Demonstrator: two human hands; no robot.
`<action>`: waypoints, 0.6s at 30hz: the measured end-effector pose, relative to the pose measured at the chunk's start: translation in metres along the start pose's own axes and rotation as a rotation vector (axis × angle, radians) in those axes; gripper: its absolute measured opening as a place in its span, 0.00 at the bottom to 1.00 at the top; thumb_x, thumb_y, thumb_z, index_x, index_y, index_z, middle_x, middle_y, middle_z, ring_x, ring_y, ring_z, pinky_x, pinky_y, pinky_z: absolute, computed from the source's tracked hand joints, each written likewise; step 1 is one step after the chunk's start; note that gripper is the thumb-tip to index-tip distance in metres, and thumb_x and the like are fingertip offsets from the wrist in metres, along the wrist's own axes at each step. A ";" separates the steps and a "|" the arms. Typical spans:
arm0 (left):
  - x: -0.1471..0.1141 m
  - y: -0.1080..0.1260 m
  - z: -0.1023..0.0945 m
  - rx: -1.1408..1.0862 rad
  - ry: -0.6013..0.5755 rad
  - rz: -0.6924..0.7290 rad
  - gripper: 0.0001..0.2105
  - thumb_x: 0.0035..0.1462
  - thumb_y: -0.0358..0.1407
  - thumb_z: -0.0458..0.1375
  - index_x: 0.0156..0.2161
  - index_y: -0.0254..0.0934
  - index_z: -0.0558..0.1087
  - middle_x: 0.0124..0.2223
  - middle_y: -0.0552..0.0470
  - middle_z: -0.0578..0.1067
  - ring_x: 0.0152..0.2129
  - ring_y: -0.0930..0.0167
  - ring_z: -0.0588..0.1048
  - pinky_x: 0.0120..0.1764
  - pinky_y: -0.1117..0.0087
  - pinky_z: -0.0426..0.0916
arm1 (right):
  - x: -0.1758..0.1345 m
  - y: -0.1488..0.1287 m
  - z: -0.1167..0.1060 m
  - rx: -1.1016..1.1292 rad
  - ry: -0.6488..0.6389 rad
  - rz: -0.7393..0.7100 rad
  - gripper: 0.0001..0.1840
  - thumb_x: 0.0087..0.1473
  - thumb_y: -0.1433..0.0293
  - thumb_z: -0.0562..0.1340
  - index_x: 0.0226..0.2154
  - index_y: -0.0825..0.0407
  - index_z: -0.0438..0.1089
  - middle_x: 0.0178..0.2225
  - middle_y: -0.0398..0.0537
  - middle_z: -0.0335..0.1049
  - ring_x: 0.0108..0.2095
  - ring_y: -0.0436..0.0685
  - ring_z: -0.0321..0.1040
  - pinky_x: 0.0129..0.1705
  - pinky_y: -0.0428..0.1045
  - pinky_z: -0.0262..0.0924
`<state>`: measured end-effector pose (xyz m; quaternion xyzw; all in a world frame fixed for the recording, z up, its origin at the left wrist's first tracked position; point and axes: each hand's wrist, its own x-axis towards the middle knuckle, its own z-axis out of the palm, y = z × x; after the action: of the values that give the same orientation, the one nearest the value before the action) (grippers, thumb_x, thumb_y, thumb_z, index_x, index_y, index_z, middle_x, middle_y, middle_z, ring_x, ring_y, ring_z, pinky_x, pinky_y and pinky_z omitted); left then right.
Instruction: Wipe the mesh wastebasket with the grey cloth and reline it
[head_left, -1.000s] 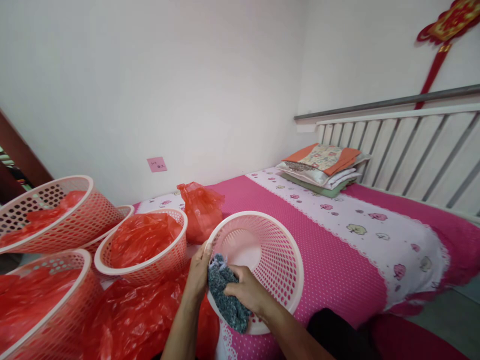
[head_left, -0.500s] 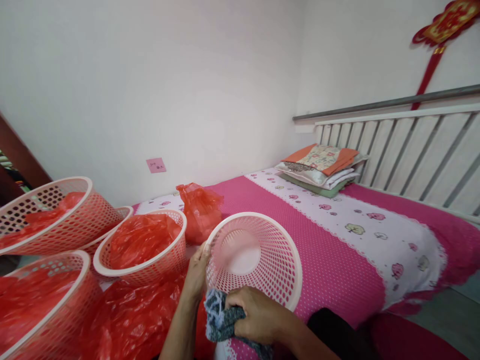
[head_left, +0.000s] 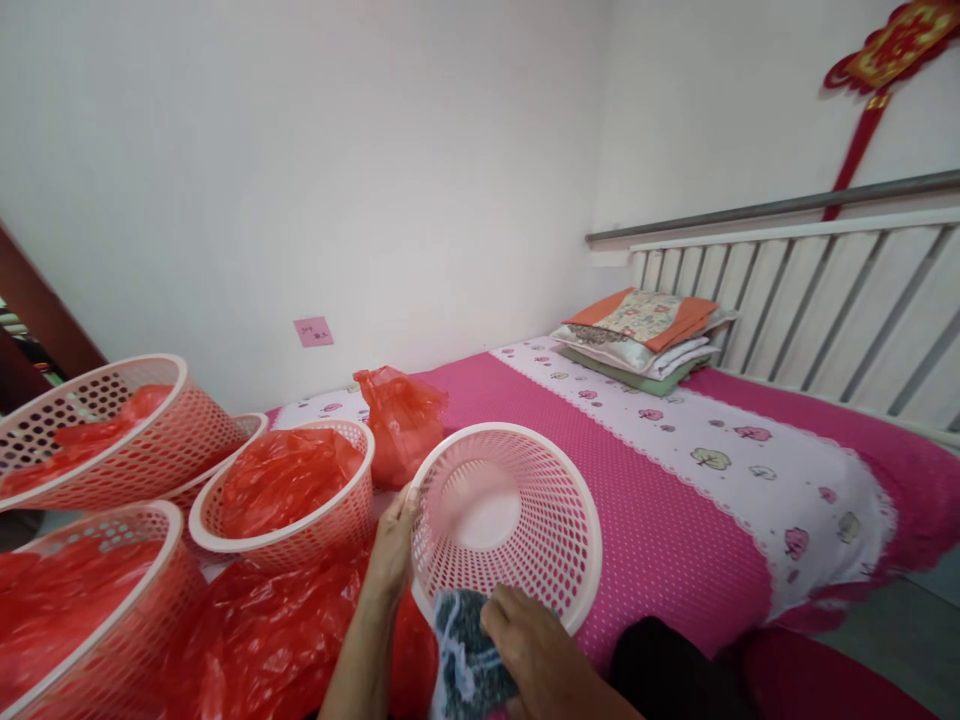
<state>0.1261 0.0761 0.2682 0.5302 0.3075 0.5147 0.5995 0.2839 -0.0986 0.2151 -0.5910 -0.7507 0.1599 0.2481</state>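
Note:
A pink plastic mesh basket (head_left: pixel 546 520) lies tilted on the bed with its opening toward me; nothing shows inside it. My left hand (head_left: pixel 396 540) grips its rim at the left side, fingers closed on the edge. Bunched in my right hand (head_left: pixel 529 640) is a grey-blue cloth (head_left: pixel 472 655) with pale fringes, held at the near rim of the basket. The cloth covers part of that rim. Part of my right hand's fingers is hidden behind the cloth.
Several pink baskets hold red plastic bags: one basket (head_left: pixel 360 500) in the middle, others at left. Loose red plastic (head_left: pixel 277 640) spreads beside my left arm. A red bag (head_left: pixel 401 425) stands behind. Folded pillows (head_left: pixel 645 330) lie near the white headboard (head_left: pixel 810 300).
My right hand has shifted slightly right and down with the cloth, which now hangs differently, more spread out. The basket has tipped very slightly; my left hand keeps its place on the rim.

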 end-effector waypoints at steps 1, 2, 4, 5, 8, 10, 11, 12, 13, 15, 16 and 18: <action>0.000 -0.001 -0.001 0.003 -0.006 -0.002 0.29 0.58 0.56 0.65 0.56 0.36 0.79 0.58 0.40 0.82 0.58 0.52 0.77 0.67 0.47 0.62 | 0.005 0.003 0.007 -0.053 0.020 0.006 0.26 0.47 0.72 0.66 0.51 0.47 0.72 0.52 0.54 0.75 0.50 0.66 0.70 0.53 0.55 0.60; 0.001 -0.003 -0.003 0.010 -0.015 -0.002 0.29 0.59 0.55 0.64 0.57 0.36 0.79 0.58 0.40 0.82 0.58 0.53 0.77 0.66 0.47 0.63 | 0.009 0.007 0.014 -0.106 0.044 0.006 0.24 0.47 0.71 0.66 0.50 0.48 0.72 0.52 0.55 0.76 0.50 0.68 0.70 0.53 0.56 0.60; 0.002 -0.006 -0.006 0.035 -0.030 0.010 0.29 0.61 0.55 0.63 0.58 0.36 0.78 0.58 0.40 0.81 0.57 0.53 0.78 0.65 0.49 0.65 | 0.014 0.013 0.026 -0.208 0.084 -0.023 0.19 0.51 0.69 0.66 0.47 0.49 0.72 0.48 0.54 0.77 0.47 0.68 0.71 0.49 0.57 0.60; 0.003 -0.008 -0.007 0.053 -0.031 0.021 0.29 0.61 0.55 0.63 0.58 0.36 0.78 0.58 0.40 0.81 0.57 0.53 0.78 0.64 0.49 0.66 | 0.015 0.015 0.030 -0.253 0.111 -0.052 0.16 0.53 0.68 0.66 0.46 0.49 0.72 0.46 0.53 0.78 0.44 0.68 0.71 0.47 0.57 0.60; 0.005 -0.011 -0.009 0.099 -0.009 0.042 0.30 0.60 0.55 0.64 0.58 0.35 0.78 0.58 0.39 0.81 0.56 0.52 0.78 0.63 0.49 0.67 | 0.013 0.019 0.040 -0.356 0.245 -0.146 0.12 0.57 0.66 0.64 0.45 0.49 0.71 0.43 0.52 0.79 0.41 0.65 0.72 0.45 0.57 0.58; 0.006 -0.012 -0.009 0.100 0.011 0.039 0.31 0.59 0.56 0.64 0.57 0.34 0.78 0.57 0.38 0.82 0.55 0.52 0.78 0.63 0.48 0.67 | 0.012 0.020 0.045 -0.408 0.360 -0.183 0.13 0.59 0.67 0.63 0.48 0.50 0.71 0.43 0.51 0.79 0.41 0.64 0.72 0.45 0.57 0.57; 0.006 -0.011 -0.009 0.090 0.019 0.034 0.31 0.59 0.56 0.64 0.57 0.34 0.78 0.57 0.38 0.82 0.55 0.52 0.79 0.63 0.48 0.67 | 0.012 0.021 0.046 -0.432 0.414 -0.191 0.14 0.59 0.68 0.63 0.49 0.50 0.70 0.43 0.51 0.79 0.41 0.64 0.72 0.46 0.57 0.56; 0.006 -0.010 -0.008 0.078 0.027 0.030 0.31 0.58 0.56 0.65 0.56 0.34 0.79 0.57 0.38 0.82 0.54 0.52 0.79 0.63 0.48 0.67 | 0.011 0.021 0.048 -0.452 0.457 -0.191 0.15 0.59 0.69 0.63 0.49 0.50 0.70 0.43 0.51 0.80 0.41 0.64 0.72 0.46 0.57 0.56; 0.006 -0.010 -0.007 0.067 0.036 0.028 0.30 0.57 0.56 0.66 0.56 0.34 0.79 0.57 0.38 0.82 0.54 0.52 0.79 0.63 0.48 0.67 | 0.012 0.022 0.050 -0.462 0.486 -0.189 0.15 0.59 0.70 0.63 0.50 0.50 0.70 0.43 0.51 0.80 0.41 0.63 0.72 0.46 0.58 0.55; 0.007 -0.008 -0.007 0.045 0.048 0.024 0.30 0.56 0.56 0.67 0.55 0.34 0.79 0.56 0.39 0.82 0.54 0.53 0.79 0.63 0.49 0.66 | 0.013 0.023 0.053 -0.456 0.510 -0.185 0.14 0.58 0.71 0.64 0.48 0.50 0.70 0.41 0.50 0.80 0.39 0.63 0.71 0.46 0.57 0.55; 0.007 -0.008 -0.007 0.038 0.052 0.023 0.31 0.55 0.56 0.67 0.55 0.35 0.79 0.56 0.39 0.82 0.55 0.53 0.79 0.63 0.50 0.66 | 0.014 0.024 0.054 -0.445 0.509 -0.187 0.13 0.57 0.72 0.64 0.46 0.50 0.70 0.40 0.49 0.79 0.38 0.62 0.70 0.45 0.57 0.55; 0.009 -0.010 -0.009 0.039 0.065 0.016 0.31 0.55 0.56 0.67 0.55 0.35 0.79 0.54 0.39 0.83 0.54 0.53 0.79 0.62 0.50 0.67 | 0.017 0.023 0.055 -0.419 0.493 -0.195 0.11 0.56 0.72 0.64 0.43 0.49 0.70 0.38 0.48 0.79 0.37 0.62 0.70 0.44 0.56 0.54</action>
<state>0.1228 0.0884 0.2581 0.5272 0.3326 0.5303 0.5746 0.2685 -0.0739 0.1606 -0.5756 -0.7375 -0.1701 0.3096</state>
